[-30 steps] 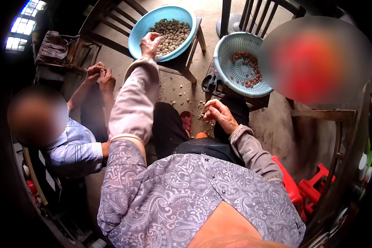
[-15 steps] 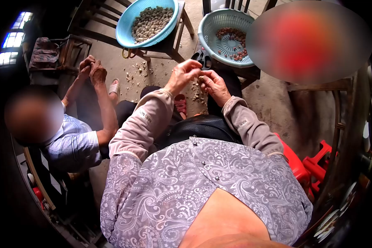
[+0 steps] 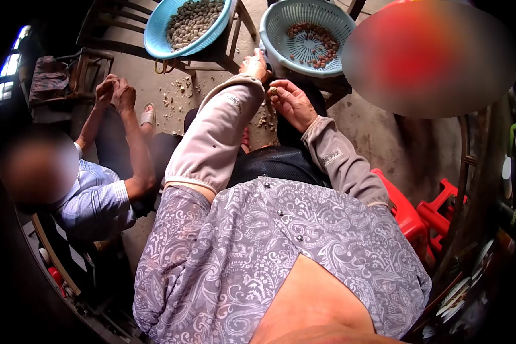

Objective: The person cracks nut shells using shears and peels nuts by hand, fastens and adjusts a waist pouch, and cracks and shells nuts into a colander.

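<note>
My left hand point(image 3: 254, 66) reaches forward to the near left edge of the pale blue basket point(image 3: 274, 50), beside a dark-handled tool point(image 3: 269, 67). Its fingers look closed, and what they hold is hidden. Close to my lap, my right hand point(image 3: 295, 105) pinches a small peanut pod point(image 3: 274, 91) between thumb and fingers. Reddish shelled kernels point(image 3: 325, 53) lie in the pale blue basket. Unshelled peanuts point(image 3: 190, 26) fill much of the brighter blue basket point(image 3: 152, 35) at the upper left.
A person point(image 3: 100, 192) sits at the left with both hands together. Wooden chairs point(image 3: 235, 34) carry the baskets. Shell bits point(image 3: 178, 94) litter the floor. At the right are a red plastic stool point(image 3: 438, 212) and a blurred red shape point(image 3: 407, 57).
My left hand went from the unshelled peanuts to my right hand, then forward to the pale blue basket's edge. My right hand has come to hold a pod. The view has shifted.
</note>
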The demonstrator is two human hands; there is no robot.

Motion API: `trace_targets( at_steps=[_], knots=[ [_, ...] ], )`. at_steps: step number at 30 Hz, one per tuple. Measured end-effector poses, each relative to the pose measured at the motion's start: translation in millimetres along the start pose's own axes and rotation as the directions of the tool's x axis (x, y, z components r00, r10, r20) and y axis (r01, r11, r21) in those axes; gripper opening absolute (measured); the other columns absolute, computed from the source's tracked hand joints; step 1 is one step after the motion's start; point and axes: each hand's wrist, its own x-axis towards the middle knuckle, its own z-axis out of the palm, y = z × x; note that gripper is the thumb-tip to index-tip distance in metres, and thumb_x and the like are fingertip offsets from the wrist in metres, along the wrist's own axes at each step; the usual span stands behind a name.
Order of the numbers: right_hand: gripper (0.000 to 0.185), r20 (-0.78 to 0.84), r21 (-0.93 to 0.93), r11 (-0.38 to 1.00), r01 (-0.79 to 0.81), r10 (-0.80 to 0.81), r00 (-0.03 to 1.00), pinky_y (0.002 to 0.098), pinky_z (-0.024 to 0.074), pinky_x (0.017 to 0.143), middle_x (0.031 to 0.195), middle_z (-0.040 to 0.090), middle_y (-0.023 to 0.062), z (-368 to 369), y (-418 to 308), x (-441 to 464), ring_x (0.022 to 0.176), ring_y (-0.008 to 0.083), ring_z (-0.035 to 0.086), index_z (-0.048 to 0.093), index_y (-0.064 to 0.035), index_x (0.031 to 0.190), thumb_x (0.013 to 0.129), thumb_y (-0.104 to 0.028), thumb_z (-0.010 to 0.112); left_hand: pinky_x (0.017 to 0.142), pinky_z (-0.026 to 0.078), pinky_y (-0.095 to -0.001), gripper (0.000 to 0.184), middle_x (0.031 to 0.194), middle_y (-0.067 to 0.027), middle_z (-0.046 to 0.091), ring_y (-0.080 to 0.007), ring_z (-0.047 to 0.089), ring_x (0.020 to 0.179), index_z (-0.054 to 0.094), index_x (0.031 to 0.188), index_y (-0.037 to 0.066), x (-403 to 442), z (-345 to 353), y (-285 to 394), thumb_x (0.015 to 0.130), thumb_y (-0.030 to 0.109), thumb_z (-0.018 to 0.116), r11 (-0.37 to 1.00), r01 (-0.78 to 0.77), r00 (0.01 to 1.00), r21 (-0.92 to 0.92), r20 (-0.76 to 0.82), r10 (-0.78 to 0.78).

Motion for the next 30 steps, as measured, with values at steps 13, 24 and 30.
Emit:
trace_targets(
  at_steps=[13,24,30],
  knots=[
    [0.018,-0.099,-0.107,0.992,-0.067,0.056,0.993,0.0228,0.0554,0.076,0.098,0.069,0.0071,15.2,11.7,17.3,0.083,0.0099,0.064,0.064,-0.0024,0.110,0.094,-0.011,0.064,0.070,0.054,-0.0337,0.032,0.079,-0.0149,0.068,-0.0217,0.068,0.072,0.062,0.104,-0.002,-201.8,-55.9,-76.5,0.087,0.024,0.067,0.811,-0.081,0.996,-0.580,-0.025,0.081],
    [0.014,-0.033,-0.184,0.980,-0.071,0.066,0.997,0.0274,0.0546,0.076,0.093,0.067,0.0042,3.2,17.4,10.4,0.082,0.0129,0.064,0.064,-0.0024,0.106,0.094,-0.009,0.064,0.077,0.051,-0.0512,0.047,0.097,-0.0235,0.062,-0.0405,0.064,0.086,0.039,0.137,-0.003,-210.9,-11.2,-57.8,0.094,0.016,0.047,0.940,-0.338,0.916,0.054,-0.212,0.341],
    [0.011,-0.036,-0.225,0.969,-0.102,0.096,0.995,0.0287,0.0550,0.077,0.095,0.067,0.0044,-2.6,15.6,12.0,0.083,0.0131,0.064,0.063,-0.0029,0.104,0.094,-0.008,0.063,0.077,0.051,-0.0486,0.045,0.096,-0.0243,0.062,-0.0406,0.064,0.085,0.037,0.134,-0.004,-204.7,-11.9,-52.6,0.095,0.014,0.047,0.921,-0.383,0.894,0.071,-0.221,0.389]
  ],
)
